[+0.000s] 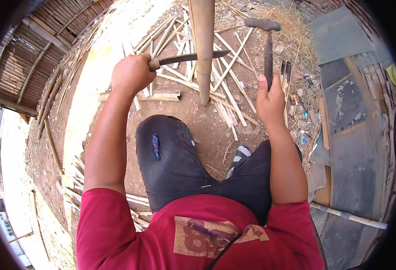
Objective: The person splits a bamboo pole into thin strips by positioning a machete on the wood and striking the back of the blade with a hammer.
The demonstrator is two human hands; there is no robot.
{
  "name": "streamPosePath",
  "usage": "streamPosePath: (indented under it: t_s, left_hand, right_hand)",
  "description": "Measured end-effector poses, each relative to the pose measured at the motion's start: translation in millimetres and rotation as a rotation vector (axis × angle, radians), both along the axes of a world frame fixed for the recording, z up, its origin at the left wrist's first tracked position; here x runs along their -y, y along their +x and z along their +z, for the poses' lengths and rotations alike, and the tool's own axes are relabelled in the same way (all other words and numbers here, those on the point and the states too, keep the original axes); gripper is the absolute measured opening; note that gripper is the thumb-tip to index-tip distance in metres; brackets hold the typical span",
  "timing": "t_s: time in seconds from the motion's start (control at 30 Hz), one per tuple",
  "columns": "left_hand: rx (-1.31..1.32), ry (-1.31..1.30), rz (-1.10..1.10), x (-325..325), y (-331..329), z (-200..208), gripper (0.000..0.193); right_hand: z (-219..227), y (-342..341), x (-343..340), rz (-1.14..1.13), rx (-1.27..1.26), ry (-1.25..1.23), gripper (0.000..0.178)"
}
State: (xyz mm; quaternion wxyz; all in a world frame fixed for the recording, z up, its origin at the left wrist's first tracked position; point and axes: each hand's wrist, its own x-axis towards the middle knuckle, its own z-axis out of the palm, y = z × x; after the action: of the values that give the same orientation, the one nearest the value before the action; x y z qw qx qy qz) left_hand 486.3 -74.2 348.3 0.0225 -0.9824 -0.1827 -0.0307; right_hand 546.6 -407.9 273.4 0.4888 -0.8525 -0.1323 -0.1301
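Note:
My left hand [132, 73] is wrapped round the wooden handle of a machete [177, 59]. Its dark blade lies crosswise at an upright bamboo pole [204, 40], and the tip comes out on the right side. The pole hides part of the blade; whether it sits in a split or behind the pole I cannot tell. The pole's lower end is near the ground before my knees. Off to the right, my right hand [270, 99] grips a hammer [268, 49] by its dark handle, head up, apart from pole and blade.
Many split bamboo strips [234, 81] lie scattered on the dirt around the pole. A short bamboo piece [162, 96] rests left of it. Dry straw [292, 33] and litter are at the right, beside dark sheets [349, 103]. A slatted bamboo wall [24, 58] stands far left.

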Motion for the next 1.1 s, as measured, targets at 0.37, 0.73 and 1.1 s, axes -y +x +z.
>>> streamPosePath:
  t_s: [0.37,0.73,1.1]
  left_hand:
    - [-0.018,0.013,0.023,-1,-1,0,0.02]
    - [-0.031,0.028,0.009,0,2,3,0.021]
    - [-0.007,0.032,0.004,0,0,3,0.02]
  right_hand:
    - [-6,1,-8,0.03,-0.075,-0.128,0.032]
    - [0,7,-6,0.068,-0.091,-0.135,0.035]
    - [-25,11,-1,0.106,-0.173,-0.418,0.036]
